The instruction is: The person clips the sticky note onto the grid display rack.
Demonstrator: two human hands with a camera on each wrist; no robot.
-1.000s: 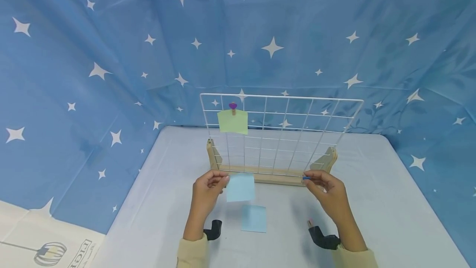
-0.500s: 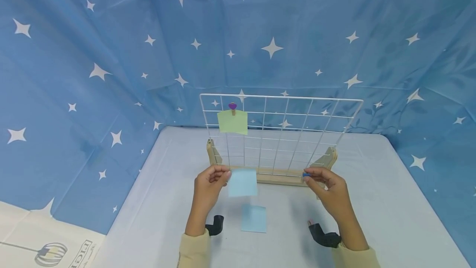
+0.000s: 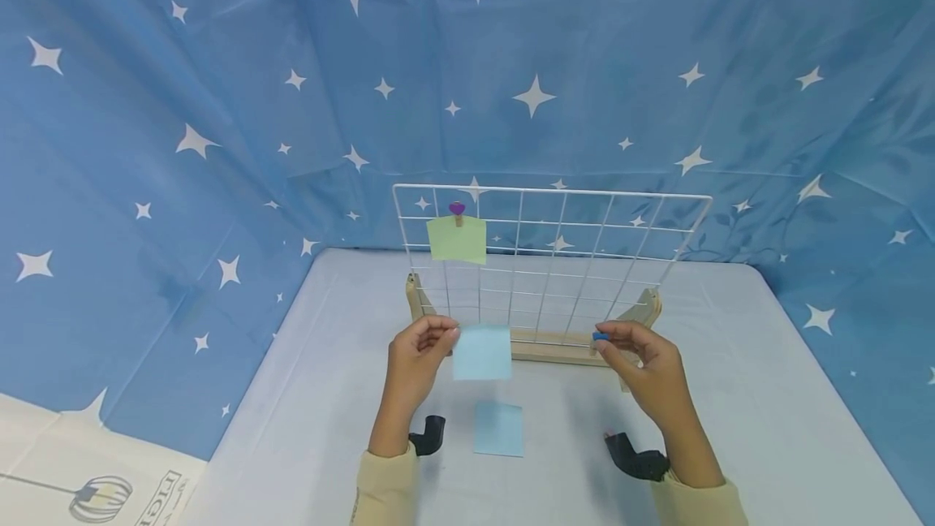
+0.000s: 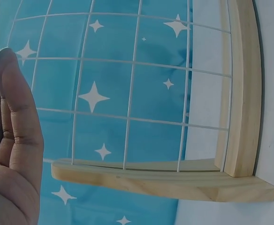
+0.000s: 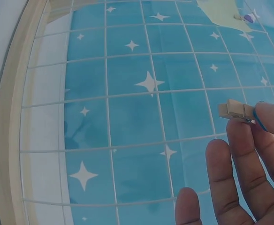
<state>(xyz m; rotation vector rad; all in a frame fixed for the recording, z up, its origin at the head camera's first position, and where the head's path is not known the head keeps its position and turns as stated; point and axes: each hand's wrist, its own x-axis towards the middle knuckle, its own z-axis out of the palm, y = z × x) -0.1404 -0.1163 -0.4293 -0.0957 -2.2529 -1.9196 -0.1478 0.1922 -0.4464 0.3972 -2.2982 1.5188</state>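
Note:
My left hand (image 3: 415,362) pinches a light blue sticky note (image 3: 482,353) by its upper left corner, in front of the grid's wooden base. In my right hand (image 3: 648,368) a small wooden clothespin (image 5: 235,110) with a blue decoration (image 3: 601,337) is pinched between thumb and fingers. Behind both hands stands a white wire grid (image 3: 558,223). A green sticky note (image 3: 458,241) hangs at its upper left, held by a clothespin with a purple heart (image 3: 457,208). Only part of the held note shows in the left wrist view, at the top left corner.
A second light blue sticky note (image 3: 499,429) lies on the white table (image 3: 351,331) between my forearms. A wooden base (image 3: 555,352) with side supports holds the grid up. Black wrist camera mounts (image 3: 634,459) jut from both wrists. A blue star-patterned cloth (image 3: 467,47) hangs behind.
My left hand has moved up and slightly right with the blue sticky note. My right hand has risen slightly with the clothespin. The note on the table has stayed in place.

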